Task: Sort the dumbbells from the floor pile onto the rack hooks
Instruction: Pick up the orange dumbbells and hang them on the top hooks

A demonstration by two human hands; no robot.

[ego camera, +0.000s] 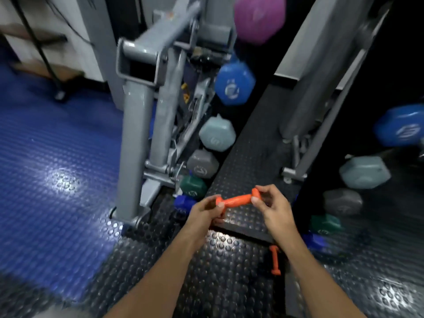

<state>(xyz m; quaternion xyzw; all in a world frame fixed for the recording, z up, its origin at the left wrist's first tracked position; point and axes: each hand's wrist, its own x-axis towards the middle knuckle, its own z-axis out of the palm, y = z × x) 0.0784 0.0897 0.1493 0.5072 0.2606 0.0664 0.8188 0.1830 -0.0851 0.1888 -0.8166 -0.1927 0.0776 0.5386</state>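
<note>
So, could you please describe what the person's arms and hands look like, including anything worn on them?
Both forearms are bare as far as the picture's lower edge shows, with no sleeves in view. The left hand and right hand wear no gloves, and no watch, bracelet or ring is visible. The picture is somewhat blurred, so fine detail cannot be told.

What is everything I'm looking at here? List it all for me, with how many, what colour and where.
held dumbbell: one, orange, gripped at both ends, centre.
floor dumbbell: one, orange, on the black floor mat by the right forearm.
left rack column: six heads, top to bottom pink, blue, pale teal, grey, green, small blue.
right rack column: five heads, blue, pale teal, grey, green, small blue.
machine frame: one, grey, left of centre.
studded floor: blue at left, black in the middle.
left hand: holds the dumbbell's left end.
right hand: pinches its right end.
</note>
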